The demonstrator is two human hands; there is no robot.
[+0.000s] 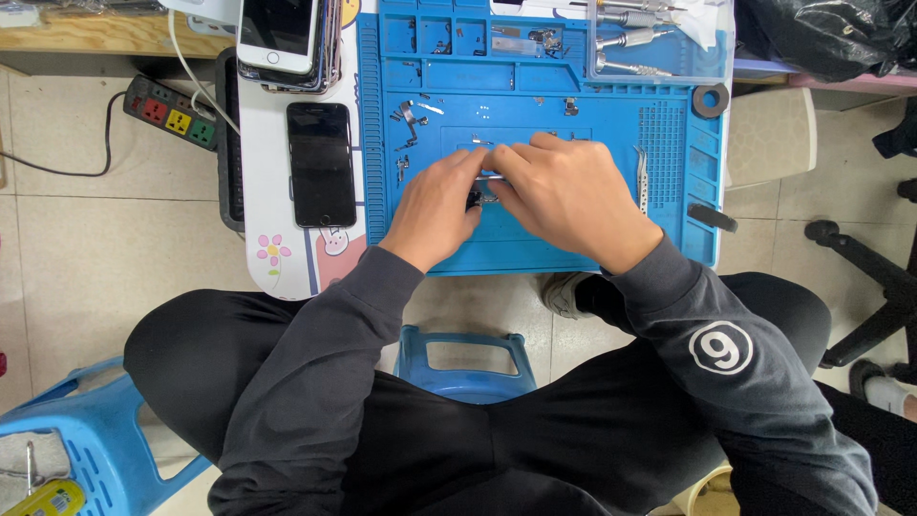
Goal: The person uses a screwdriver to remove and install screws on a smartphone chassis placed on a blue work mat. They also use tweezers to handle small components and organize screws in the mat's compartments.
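A blue work mat (pixel 669 239) covers most of the small table, its top edge split into little trays. Left of it lies a black phone (pixel 321 164), face up, with a stack of phones (pixel 287 38) above it and a power strip (pixel 172 113) on the floor beyond. Tweezers (pixel 642 178) lie on the mat's right side, and screwdrivers (pixel 626 43) rest in a clear tray at the top right.

Both hands meet mid-mat. The left hand (pixel 437 205) is curled, fingertips pinching down on a small dark part (pixel 475 200). The right hand (pixel 571 196) is closed around a thin metal tool (pixel 493 177) pointing at that part.

The part is tiny, dark and mostly hidden under the fingers; I cannot tell its shape.

Loose screws and brackets (pixel 409 122) lie scattered close by, so a slip of the tool could flick the part or sweep them off the mat.
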